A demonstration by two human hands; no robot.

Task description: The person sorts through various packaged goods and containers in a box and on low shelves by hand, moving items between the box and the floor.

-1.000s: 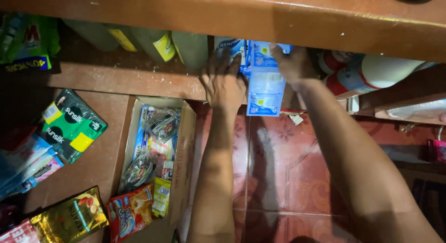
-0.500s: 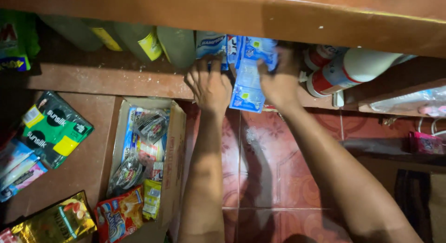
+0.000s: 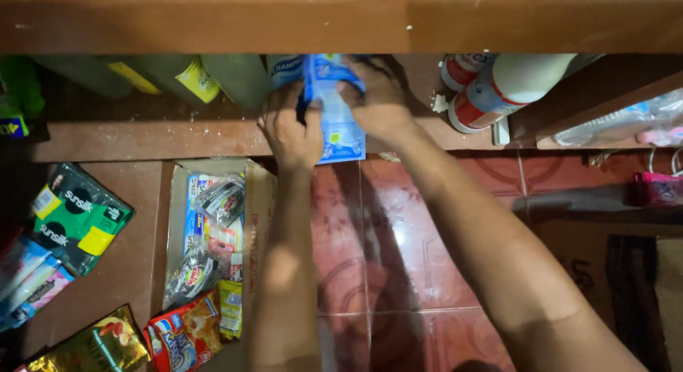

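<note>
We look down past a brown wooden ledge (image 3: pixel 341 20) at our two hands, both reaching into the lower wooden shelf (image 3: pixel 142 137). Our left hand (image 3: pixel 290 130) has its fingers curled around the left edge of a flat blue and white plastic packet (image 3: pixel 338 123), and our right hand (image 3: pixel 378 100) pinches the same packet from the right, near its top. The packet stands roughly upright at the front of the shelf, its lower end hanging just over the shelf's edge, between the two hands. Just behind it sits another pale blue packet (image 3: pixel 284 67), partly hidden.

To the left on the shelf lean several dull green bottles with yellow labels (image 3: pixel 186 79). To the right lie white cylindrical containers with red bands (image 3: pixel 498 91), tipped on their sides.

Below the shelf we see a red glossy tiled floor (image 3: pixel 420 251). An open cardboard box (image 3: pixel 257 201) stands beside our left forearm, filled with small sachets and wrapped items. Farther left lie green and black sachet packs (image 3: pixel 75 219), and near the bottom edge a red snack bag (image 3: pixel 186 336) and a gold foil bag (image 3: pixel 96 347).
</note>
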